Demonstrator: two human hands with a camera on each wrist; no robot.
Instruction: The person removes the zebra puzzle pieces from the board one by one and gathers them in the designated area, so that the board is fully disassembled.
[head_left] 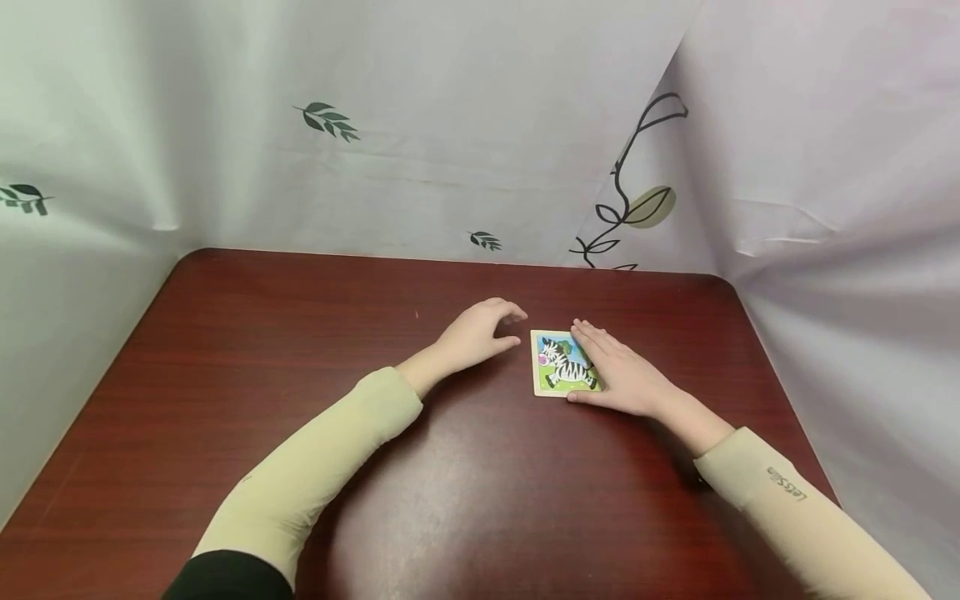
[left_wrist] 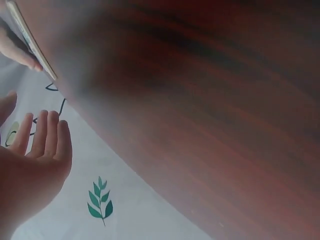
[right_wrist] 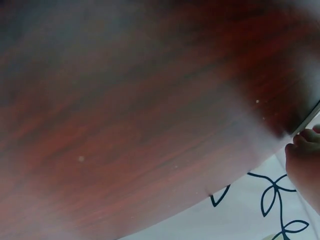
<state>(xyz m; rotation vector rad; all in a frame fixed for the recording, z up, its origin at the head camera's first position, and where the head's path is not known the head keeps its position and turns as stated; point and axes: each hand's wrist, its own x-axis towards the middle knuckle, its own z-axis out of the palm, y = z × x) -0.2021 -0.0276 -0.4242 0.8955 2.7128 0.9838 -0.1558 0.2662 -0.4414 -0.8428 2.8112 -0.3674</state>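
Observation:
A small square zebra picture puzzle (head_left: 561,372) with a pale wooden border lies flat on the dark red table. My right hand (head_left: 624,372) grips it from the right side, fingers at the far edge and thumb at the near edge, and covers its right part. In the right wrist view only the curled fingertips (right_wrist: 305,139) and a thin strip of the puzzle's edge show. My left hand (head_left: 480,335) stays just left of the puzzle, holding nothing, its fingers and thumb relaxed and apart. The left wrist view shows the left hand (left_wrist: 42,160) with the puzzle seen edge-on.
The reddish-brown wooden table (head_left: 300,333) has rounded far corners. White cloth (head_left: 450,125) with leaf and vine prints hangs behind it and along both sides.

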